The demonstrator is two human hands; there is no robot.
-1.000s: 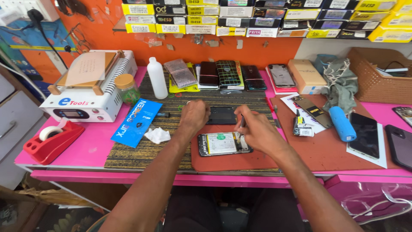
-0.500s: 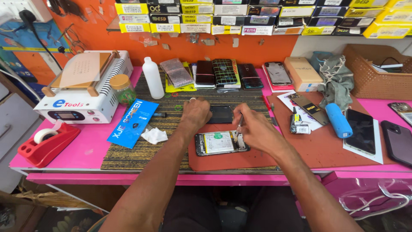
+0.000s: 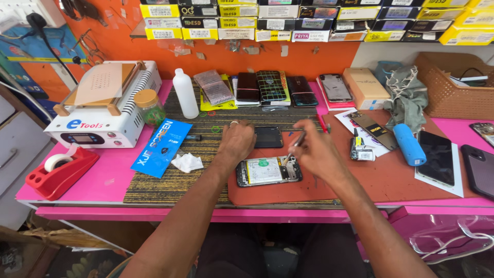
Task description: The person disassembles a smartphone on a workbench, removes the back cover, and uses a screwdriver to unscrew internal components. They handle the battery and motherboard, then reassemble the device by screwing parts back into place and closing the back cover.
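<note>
Opened phone [image 3: 268, 171] lying flat on the reddish mat [image 3: 288, 191] of the bench [image 3: 103, 177], back cover off, insides up. Just under the right hand [image 3: 315, 152] and just ahead of the left wrist. Long axis crosswise to the person, running left to right; which end is the top, hard to tell, though the board end with small parts sits on the right, beneath the tool tip.

Right hand pinching a slim metal tool [image 3: 294, 145] between thumb and fingers, tip angled down and leftward onto the right end of the phone. Left hand [image 3: 236, 140] curled, fingers bent and pressed down beyond the phone's far edge, just beside a small dark panel [image 3: 268, 137]; whether touching the phone itself, cannot tell.

Likely risks, as a judgement: tool tip slipping off the small part and scratching the board or nicking a thin cable, from too much push at a slanted angle. Phone sliding on the mat, since the left hand seems to brace beside rather than on it. Tiny loose pieces flicking away among the striped mat [image 3: 170, 175] and white crumpled tissue [image 3: 187, 162] left of the left hand.
</note>
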